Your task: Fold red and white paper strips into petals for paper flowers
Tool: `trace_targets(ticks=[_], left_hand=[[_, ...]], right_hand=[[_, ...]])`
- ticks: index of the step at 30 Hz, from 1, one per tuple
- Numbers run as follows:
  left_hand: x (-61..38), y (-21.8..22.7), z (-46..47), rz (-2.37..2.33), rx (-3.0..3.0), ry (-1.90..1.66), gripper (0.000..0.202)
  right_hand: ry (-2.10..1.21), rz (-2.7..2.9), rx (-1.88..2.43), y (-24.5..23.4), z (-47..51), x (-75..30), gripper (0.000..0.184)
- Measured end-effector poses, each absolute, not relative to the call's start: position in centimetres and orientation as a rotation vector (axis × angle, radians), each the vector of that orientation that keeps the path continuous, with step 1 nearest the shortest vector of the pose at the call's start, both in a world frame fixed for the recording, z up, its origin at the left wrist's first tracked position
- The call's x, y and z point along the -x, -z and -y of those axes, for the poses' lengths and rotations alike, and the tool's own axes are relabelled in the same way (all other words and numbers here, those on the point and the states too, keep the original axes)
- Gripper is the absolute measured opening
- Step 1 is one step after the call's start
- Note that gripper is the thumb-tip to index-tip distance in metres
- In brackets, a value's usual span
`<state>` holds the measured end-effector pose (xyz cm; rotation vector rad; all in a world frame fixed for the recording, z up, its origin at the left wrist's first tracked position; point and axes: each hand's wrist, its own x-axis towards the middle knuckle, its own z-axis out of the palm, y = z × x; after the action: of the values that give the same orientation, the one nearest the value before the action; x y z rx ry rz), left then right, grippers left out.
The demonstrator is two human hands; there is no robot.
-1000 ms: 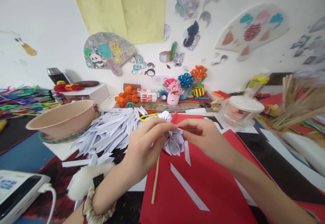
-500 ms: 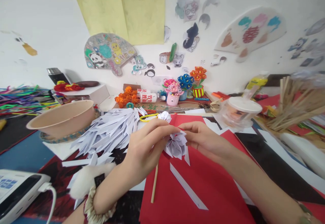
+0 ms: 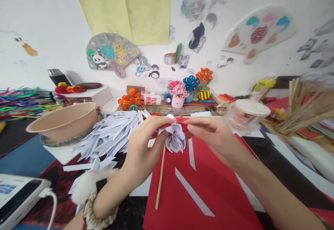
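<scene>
A white folded-paper flower [image 3: 176, 140] is raised above the red paper sheet [image 3: 227, 198]. My left hand [image 3: 144, 146] is closed on its left side, thumb in front and fingers over the top. At the flower's upper right, my right hand [image 3: 217, 136] pinches a red paper piece [image 3: 183, 120]; its far part runs behind the flower, where I cannot make out how it is joined. Below the hands, a thin wooden stick [image 3: 160, 179] lies on the left of the red sheet. Two white paper strips lie there too, a long one [image 3: 193, 192] and a shorter one [image 3: 191, 155].
A heap of folded white paper strips [image 3: 109, 134] lies left of my hands, beside a pinkish bowl [image 3: 62, 121]. A lidded cup [image 3: 250, 113] and a black flat panel [image 3: 281, 167] are on the right. Small potted craft flowers [image 3: 179, 96] stand at the back wall.
The flower has risen slightly and turned to face me more. The red piece between my hands now shows plainly, and my right hand has drawn a little to the right.
</scene>
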<state>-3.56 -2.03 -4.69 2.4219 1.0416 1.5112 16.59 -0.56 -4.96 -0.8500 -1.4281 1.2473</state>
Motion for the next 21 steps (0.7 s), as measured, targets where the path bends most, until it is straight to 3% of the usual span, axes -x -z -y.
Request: trace_targets(ticks=[8, 21], left_hand=[[3.39, 4.84, 2.07, -1.009, -2.472, -1.508, 0.029], [3.27, 4.48, 2.10, -0.895, -2.487, -1.499, 0.030]], right_hand=[[-1.159, 1.572, 0.913, 4.61, 1.10, -16.13, 0.017], [-1.278, 1.672, 0.772, 5.04, 0.92, -16.34, 0.028]])
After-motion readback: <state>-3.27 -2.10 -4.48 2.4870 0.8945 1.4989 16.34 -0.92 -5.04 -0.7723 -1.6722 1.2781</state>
